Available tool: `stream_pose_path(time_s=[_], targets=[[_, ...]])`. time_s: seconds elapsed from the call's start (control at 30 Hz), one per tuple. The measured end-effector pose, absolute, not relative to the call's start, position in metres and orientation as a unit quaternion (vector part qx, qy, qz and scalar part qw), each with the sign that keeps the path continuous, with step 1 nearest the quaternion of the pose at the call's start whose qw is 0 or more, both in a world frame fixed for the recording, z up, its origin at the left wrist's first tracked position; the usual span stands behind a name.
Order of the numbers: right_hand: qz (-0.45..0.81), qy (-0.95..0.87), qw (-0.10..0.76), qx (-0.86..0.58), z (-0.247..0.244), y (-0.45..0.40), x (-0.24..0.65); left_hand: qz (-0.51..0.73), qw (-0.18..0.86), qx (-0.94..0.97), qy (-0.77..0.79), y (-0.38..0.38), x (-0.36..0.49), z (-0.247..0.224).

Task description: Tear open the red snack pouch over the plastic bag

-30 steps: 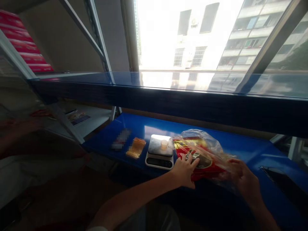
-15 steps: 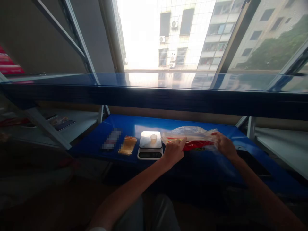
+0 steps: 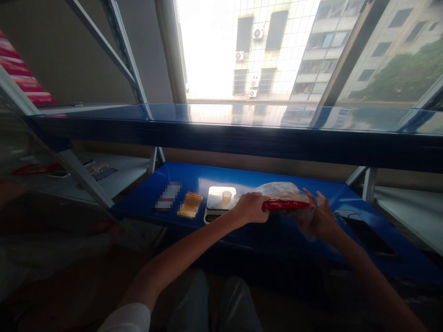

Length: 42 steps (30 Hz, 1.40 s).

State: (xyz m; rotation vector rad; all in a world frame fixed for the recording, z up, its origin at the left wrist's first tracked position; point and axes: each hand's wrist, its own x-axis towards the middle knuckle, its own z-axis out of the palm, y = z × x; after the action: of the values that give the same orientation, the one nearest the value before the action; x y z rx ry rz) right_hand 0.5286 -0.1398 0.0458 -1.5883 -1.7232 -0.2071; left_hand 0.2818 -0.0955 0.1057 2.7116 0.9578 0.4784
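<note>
My left hand [image 3: 252, 208] is closed on the near left side of a clear plastic bag [image 3: 278, 188] with a shiny red part [image 3: 286, 204]. At the bag's right end, my right hand [image 3: 323, 220] has its fingers raised and apart, with loose clear plastic beside and below it. Whether its thumb touches the plastic is hard to see. Left of the bag stands a white kitchen scale [image 3: 213, 198], partly covered by my left forearm. A small translucent cup [image 3: 226, 197] sits upright on its plate.
A stack of gold-coloured small bags [image 3: 190, 205] and a blurred-out item [image 3: 168, 197] lie left of the scale. At the right lies a dark phone-like slab [image 3: 368, 233]. A raised blue shelf [image 3: 221, 138] crosses above the blue tabletop [image 3: 194, 173]. Part of another person's hand [image 3: 12, 191] shows far left.
My right hand's fingers have spread from their pinch on the bag's right end. My left hand now wraps round the bag's left side, and the red part looks narrower. The view has shifted slightly.
</note>
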Motion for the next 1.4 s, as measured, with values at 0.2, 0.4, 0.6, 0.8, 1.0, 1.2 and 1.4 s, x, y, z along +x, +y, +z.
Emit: stream_pose_path(time_s=[0.2,0.4,0.6,0.8,1.0,1.2,1.4], targets=[[0.049,-0.824,0.214,-0.522,0.066,-0.191,0.495,0.228,0.153,0.917,0.289,-0.105,0.264,0.058],[-0.123,-0.832,0.124,-0.526,0.002,-0.158,0.462,0.354,0.167,0.844,0.367,-0.145,0.249,-0.005],[-0.146,-0.791,0.159,-0.572,-0.009,-0.153,0.466,0.38,0.144,0.812,0.418,-0.167,0.228,-0.029],[-0.081,-0.668,0.272,-0.687,0.059,-0.135,0.456,0.305,0.121,0.909,0.256,-0.158,0.295,-0.025],[-0.051,-0.529,0.448,-0.719,0.112,-0.134,0.484,0.254,0.102,0.887,0.371,-0.134,0.355,-0.027],[0.045,-0.483,0.4,-0.777,0.143,-0.177,0.544,0.246,0.16,0.827,0.48,-0.115,0.353,-0.012],[0.001,-0.37,0.385,-0.845,0.137,-0.218,0.58,0.281,0.349,0.755,0.478,-0.101,0.344,0.014]])
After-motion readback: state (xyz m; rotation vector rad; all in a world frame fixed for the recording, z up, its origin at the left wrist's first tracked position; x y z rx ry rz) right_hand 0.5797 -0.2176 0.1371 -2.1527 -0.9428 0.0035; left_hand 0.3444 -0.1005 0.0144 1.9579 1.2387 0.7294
